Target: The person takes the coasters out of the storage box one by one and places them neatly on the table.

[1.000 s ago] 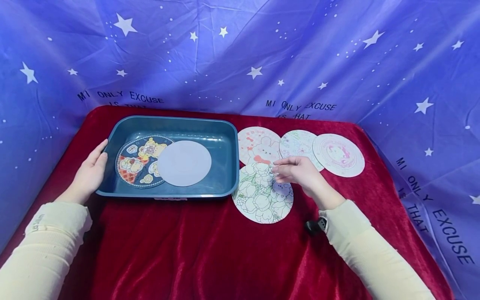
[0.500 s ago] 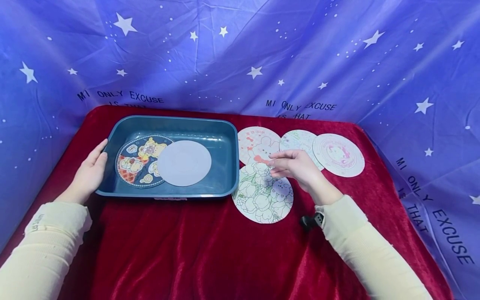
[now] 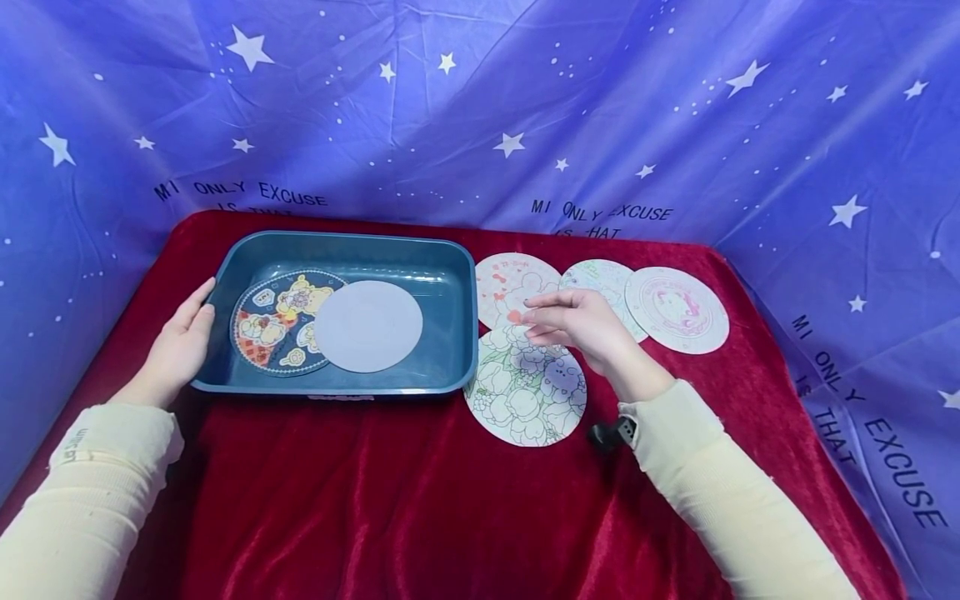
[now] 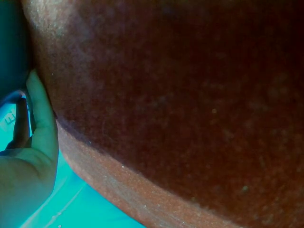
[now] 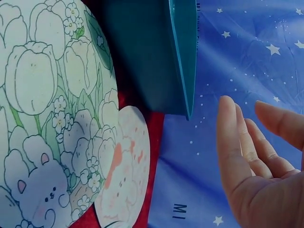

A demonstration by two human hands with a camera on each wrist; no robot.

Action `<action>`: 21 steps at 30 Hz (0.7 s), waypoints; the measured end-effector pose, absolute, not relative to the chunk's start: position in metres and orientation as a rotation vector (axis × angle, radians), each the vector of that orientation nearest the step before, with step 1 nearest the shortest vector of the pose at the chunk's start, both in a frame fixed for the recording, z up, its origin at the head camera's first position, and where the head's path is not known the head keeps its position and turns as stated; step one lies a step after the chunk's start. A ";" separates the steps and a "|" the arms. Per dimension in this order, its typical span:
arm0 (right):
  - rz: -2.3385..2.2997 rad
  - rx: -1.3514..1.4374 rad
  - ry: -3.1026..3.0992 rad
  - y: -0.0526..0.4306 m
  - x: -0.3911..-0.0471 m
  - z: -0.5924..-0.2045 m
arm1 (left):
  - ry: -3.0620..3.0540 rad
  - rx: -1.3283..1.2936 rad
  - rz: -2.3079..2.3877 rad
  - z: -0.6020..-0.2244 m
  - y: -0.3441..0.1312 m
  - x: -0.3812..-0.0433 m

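My left hand (image 3: 174,342) rests at the left end of a dark blue tray (image 3: 450,367), straight fingers touching its outer wall. Inside the tray lies a round card (image 3: 262,333) with colourful cartoon bears, partly covered by a plain pale disc (image 3: 369,326). My right hand (image 3: 581,329) hovers over the round cards right of the tray, thumb and fingers apart around nothing, as the right wrist view confirms. Below it lies a white round card with tulips and a bunny (image 3: 517,400). Behind are a card with a red-bowed bunny (image 3: 513,283) and a pale green-lined card (image 3: 600,279).
A round card with a pink drawing (image 3: 677,310) lies farthest right, overlapping the green-lined one. Dark red velvet cloth (image 3: 375,500) covers the table. A purple-blue star-printed curtain (image 3: 420,108) hangs behind and at both sides. A small black device (image 3: 615,433) sits at the right wrist.
My right hand has drifted left and slightly away from me, from over the tulip card toward the red-bowed bunny card. The left hand, tray and cards keep their places.
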State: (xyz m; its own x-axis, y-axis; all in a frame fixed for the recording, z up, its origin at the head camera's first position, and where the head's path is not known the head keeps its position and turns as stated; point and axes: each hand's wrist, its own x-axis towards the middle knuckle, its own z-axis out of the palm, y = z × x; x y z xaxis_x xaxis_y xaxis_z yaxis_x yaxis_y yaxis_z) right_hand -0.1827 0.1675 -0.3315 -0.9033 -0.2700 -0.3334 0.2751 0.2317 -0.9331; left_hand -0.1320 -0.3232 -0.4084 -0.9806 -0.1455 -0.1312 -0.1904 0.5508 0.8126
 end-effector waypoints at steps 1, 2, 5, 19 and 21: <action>-1.720 -0.001 2.079 0.166 -0.183 -0.331 | 2.723 -0.294 1.437 -0.408 -0.323 -0.132; -1.727 -0.007 2.074 0.165 -0.183 -0.331 | 2.723 -0.293 1.438 -0.408 -0.323 -0.132; -1.741 -0.015 2.062 0.161 -0.185 -0.328 | 2.723 -0.294 1.435 -0.408 -0.323 -0.132; -1.774 -0.015 2.017 0.146 -0.188 -0.322 | 2.723 -0.298 1.429 -0.406 -0.322 -0.132; -1.782 -0.018 2.010 0.143 -0.189 -0.322 | 2.722 -0.300 1.425 -0.406 -0.322 -0.131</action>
State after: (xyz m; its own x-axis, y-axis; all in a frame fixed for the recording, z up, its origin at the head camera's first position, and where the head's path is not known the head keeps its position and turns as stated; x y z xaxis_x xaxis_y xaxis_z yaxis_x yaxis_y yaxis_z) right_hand -0.1887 0.1429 -0.3219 -0.8979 -0.3012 -0.3210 0.2826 0.1648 -0.9450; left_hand -0.1310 -0.3216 -0.4060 -0.9796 -0.1462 -0.1377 -0.1965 0.5554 0.8081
